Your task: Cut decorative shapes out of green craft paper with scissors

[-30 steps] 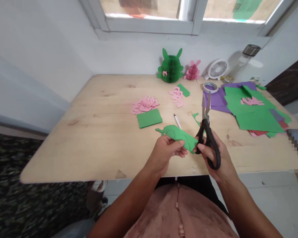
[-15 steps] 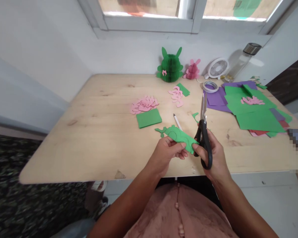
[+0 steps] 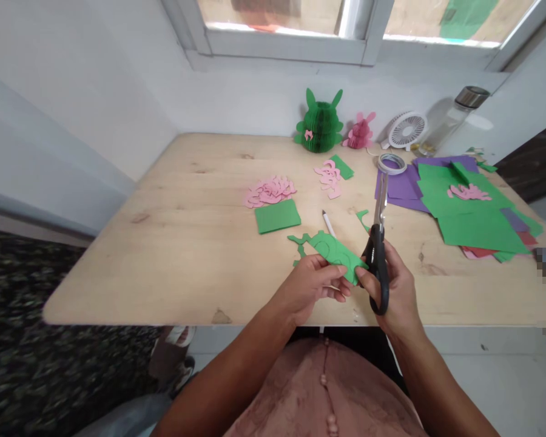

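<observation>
My left hand [image 3: 316,282] pinches a strip of green paper [image 3: 328,250] with curved pencil outlines on it. In my right hand [image 3: 394,288] are black-handled scissors [image 3: 378,249], blades pointing away from me and looking closed; the thumb of that hand also presses the strip's right end. Beyond the strip lies a white pen [image 3: 328,223], partly hidden by the paper. Green paper scraps [image 3: 299,243] lie left of the strip, and another green scrap [image 3: 363,218] is near the scissors.
On the wooden table [image 3: 164,243] are a folded green paper [image 3: 278,216], pink cutouts [image 3: 273,190] and a stack of coloured sheets [image 3: 477,230]. A tape roll [image 3: 392,164], green paper figure [image 3: 319,127], pink paper figure [image 3: 360,132], fan [image 3: 407,130] and glass bottle [image 3: 450,124] stand farther back.
The whole view has shifted slightly, with the table's things appearing a little farther right. Both hands keep hold of the green paper and scissors, almost unmoved.
</observation>
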`<state>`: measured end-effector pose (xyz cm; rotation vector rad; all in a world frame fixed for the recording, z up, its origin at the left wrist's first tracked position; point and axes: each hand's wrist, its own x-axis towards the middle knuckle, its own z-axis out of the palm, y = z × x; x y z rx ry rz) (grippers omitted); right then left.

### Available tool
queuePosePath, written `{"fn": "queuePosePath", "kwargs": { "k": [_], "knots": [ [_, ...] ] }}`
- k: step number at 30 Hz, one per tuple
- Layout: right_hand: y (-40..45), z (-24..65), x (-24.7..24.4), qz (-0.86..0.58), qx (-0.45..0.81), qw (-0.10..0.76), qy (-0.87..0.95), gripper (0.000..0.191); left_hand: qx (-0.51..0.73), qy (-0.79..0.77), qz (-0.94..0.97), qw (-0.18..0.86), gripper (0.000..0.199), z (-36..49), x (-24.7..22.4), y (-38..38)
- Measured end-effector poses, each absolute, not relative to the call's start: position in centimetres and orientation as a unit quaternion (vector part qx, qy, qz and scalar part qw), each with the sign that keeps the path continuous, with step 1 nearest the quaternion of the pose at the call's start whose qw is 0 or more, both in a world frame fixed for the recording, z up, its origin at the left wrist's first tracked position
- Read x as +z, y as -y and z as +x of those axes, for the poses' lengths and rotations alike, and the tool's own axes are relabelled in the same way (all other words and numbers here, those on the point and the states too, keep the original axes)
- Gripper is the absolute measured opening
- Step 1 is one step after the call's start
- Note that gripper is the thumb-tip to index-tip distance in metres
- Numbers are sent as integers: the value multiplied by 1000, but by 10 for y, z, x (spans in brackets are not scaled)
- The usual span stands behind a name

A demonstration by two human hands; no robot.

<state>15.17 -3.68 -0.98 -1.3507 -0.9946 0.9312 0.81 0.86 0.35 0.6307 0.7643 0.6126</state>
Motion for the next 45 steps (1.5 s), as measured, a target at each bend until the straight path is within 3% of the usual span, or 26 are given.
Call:
{"fn": "queuePosePath", "kwargs": {
  "k": [9, 13, 21, 26, 45],
  "knots": [
    [37, 154, -3, -580, 404, 559, 433, 58, 348, -396, 288, 800, 16, 6, 3, -14],
    [57, 157, 3, -584, 450, 525, 425, 53, 417, -423, 268, 759, 16, 3, 7, -22],
    [97, 159, -19, -526, 584, 461, 413, 64, 495, -424, 235, 721, 16, -5, 11, -35],
    [98, 155, -26, -485, 607, 444, 447, 73, 505, -417, 247, 714, 14, -7, 14, -37],
    [92, 155, -20, -500, 634, 402, 431, 71, 471, -414, 280, 727, 15, -9, 19, -33]
  ]
}}
